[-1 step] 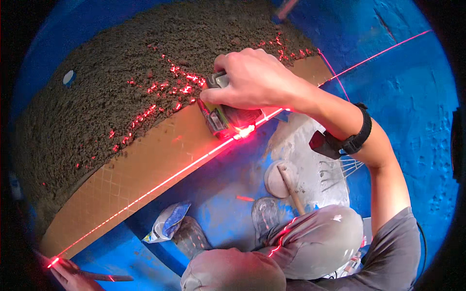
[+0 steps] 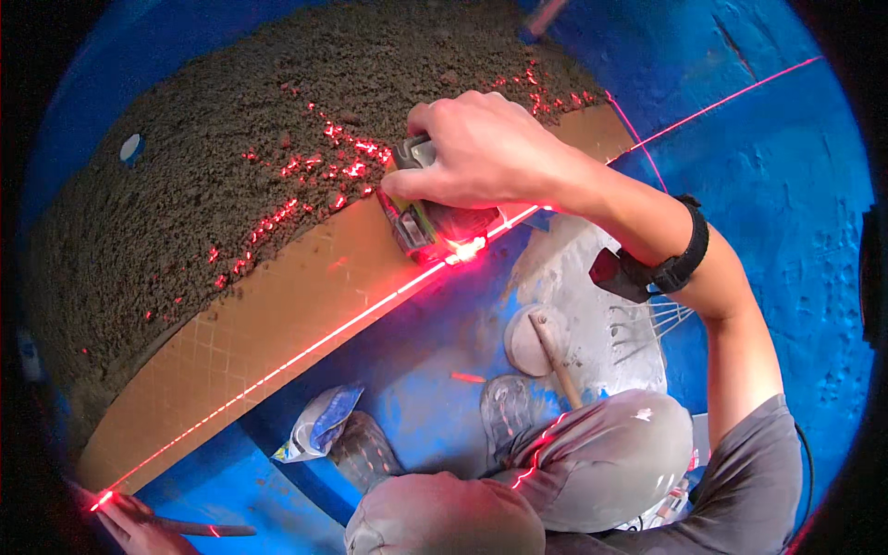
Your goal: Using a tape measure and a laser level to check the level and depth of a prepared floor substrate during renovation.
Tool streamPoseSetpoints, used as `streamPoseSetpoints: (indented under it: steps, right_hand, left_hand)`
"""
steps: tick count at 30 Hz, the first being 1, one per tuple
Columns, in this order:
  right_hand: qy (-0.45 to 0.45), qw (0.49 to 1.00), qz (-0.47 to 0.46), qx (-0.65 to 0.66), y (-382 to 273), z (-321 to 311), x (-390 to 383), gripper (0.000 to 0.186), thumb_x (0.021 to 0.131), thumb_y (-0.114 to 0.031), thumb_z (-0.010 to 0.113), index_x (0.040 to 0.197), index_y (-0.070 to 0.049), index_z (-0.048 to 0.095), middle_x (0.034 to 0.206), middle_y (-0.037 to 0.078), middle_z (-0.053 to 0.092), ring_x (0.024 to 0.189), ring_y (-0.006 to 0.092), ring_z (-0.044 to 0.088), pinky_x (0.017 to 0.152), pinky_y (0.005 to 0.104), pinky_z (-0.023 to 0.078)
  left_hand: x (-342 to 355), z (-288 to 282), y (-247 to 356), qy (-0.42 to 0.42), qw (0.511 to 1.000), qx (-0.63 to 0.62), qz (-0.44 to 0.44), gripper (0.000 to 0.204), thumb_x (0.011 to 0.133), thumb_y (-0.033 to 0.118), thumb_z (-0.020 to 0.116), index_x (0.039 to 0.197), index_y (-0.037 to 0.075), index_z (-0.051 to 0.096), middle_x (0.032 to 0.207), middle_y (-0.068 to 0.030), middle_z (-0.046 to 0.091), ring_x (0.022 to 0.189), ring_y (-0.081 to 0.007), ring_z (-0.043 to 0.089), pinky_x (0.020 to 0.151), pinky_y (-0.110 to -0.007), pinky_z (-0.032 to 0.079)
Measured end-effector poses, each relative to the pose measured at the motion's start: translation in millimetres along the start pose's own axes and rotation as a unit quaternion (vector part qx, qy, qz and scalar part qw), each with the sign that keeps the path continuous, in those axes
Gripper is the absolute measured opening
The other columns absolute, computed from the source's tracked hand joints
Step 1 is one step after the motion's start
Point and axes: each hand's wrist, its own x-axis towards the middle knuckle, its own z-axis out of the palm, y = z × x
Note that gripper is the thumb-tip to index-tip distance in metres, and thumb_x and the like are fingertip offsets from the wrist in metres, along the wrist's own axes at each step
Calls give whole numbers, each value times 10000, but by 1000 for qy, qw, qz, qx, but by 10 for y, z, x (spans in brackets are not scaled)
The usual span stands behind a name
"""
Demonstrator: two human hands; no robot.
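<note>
My right hand (image 2: 472, 153) grips a boxy black-and-green tool (image 2: 407, 227) from above, thumb along its near side. The palm hides part of the tool, so its exact kind is unclear. It rests on a long brown tile (image 2: 277, 319) with a faint grid, whose far side meets rough dark mortar (image 2: 213, 139). At the lower left, my left hand (image 2: 143, 536) is by the tile's left end, partly cut off by the picture's rim. Its fingers seem closed around a dark, slightly curved stick-like handle (image 2: 208, 529).
A red laser line (image 2: 342, 324) runs along the tile and up the blue wall (image 2: 768, 185). Near my feet are a round pale tool with a wooden handle (image 2: 555, 361), a pronged metal rake (image 2: 661, 319) and a crumpled blue-and-white packet (image 2: 319, 425). A white disc (image 2: 131, 148) sits in the mortar.
</note>
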Motion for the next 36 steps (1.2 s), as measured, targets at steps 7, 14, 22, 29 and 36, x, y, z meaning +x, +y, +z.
streamPoseSetpoints:
  steps: [7, 14, 22, 29, 36]
  right_hand:
    - [-14, 996, -21, 83, -91, 93, 13, 688, 784, -615, 719, 1095, -1, 720, 970, 231, 738, 920, 373, 727, 831, 495, 571]
    - [61, 980, -43, 183, 743, 448, 76, 529, 1019, -341, 621, 1381, 38, 546, 1221, 156, 666, 1108, 207, 636, 961, 340, 491]
    - [-11, 969, -84, 233, 996, 164, 290, 471, 1064, -342, 558, 1329, 47, 562, 1183, 85, 624, 1115, 157, 570, 970, 296, 454]
    - [118, 882, -209, 406, 838, 378, 399, 360, 1029, -321, 626, 1137, 20, 669, 896, 22, 633, 834, 99, 565, 749, 280, 483]
    - [149, 817, -122, 544, 1415, 594, -242, 271, 982, -191, 684, 1140, 29, 664, 988, 75, 707, 889, 119, 671, 779, 284, 549]
  left_hand:
    - [-525, -378, 745, 116, 985, -8, -129, 215, 1046, 294, 576, 1014, 110, 683, 756, 31, 524, 641, -58, 478, 535, -239, 400]
    - [-1420, -551, 531, 150, 957, -26, -245, 273, 1096, 254, 488, 909, 68, 560, 653, 26, 480, 500, -54, 446, 424, -241, 368]
    - [-2589, -896, -185, 142, 936, 201, -251, 320, 1091, 256, 468, 916, 4, 559, 685, -100, 511, 650, -220, 521, 631, -406, 438]
    - [-3246, -899, -764, 87, 919, 319, -215, 375, 1101, 306, 412, 1037, -3, 613, 827, -248, 645, 729, -373, 600, 695, -504, 456]
    - [-2726, -357, -457, 116, 911, 391, -53, 398, 1035, 321, 532, 1198, -36, 601, 1067, -238, 624, 951, -392, 594, 870, -497, 464]
